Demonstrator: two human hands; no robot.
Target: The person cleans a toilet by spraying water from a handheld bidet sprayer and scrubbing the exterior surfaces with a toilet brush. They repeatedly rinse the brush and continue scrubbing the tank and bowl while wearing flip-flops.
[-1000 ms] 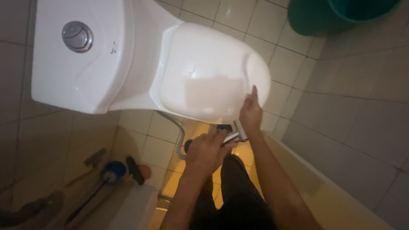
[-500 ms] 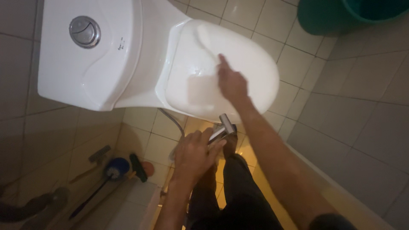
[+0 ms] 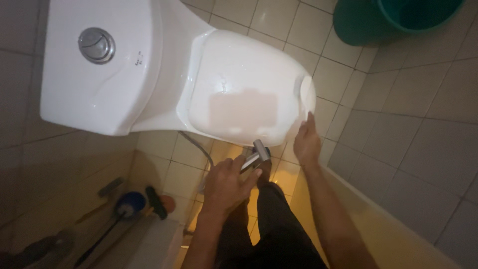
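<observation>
Standing over a white toilet (image 3: pixel 164 99) and looking down. Clenching the left hand (image 3: pixel 226 182) around a shiny metal sprayer (image 3: pixel 257 153), with the sprayer head poking out past the fingers, just under the front of the toilet and pointing up toward it. Seeing no water coming out of the sprayer. Trailing a thin hose (image 3: pixel 199 145) away over the tiled floor (image 3: pixel 423 129) beside the toilet base.

Stretching the right hand (image 3: pixel 307 142) out flat, fingers long and loose, fingertips touching the front rim of the toilet lid (image 3: pixel 239 74). Not grasping anything with that hand, as far as can be seen; not showing whether any finger is hooking under the rim.

Judging the work: lid lying shut, top shining with a few wet spots near the middle, so looking partly wetted already. Front edge and sides looking dry. Bowl inside hiding under the lid.

Counting things: one toilet, one lid, one round silver flush button (image 3: pixel 96 45) on the one tank (image 3: pixel 74 89). One sprayer, one hose. Two hands, both belonging to the one person. Two green tubs (image 3: pixel 398 17) sitting one in the other in the far corner. One blue brush (image 3: pixel 130 203) and one dark brush (image 3: pixel 154 200) lying low on the floor by the wall, well apart from both hands.
</observation>
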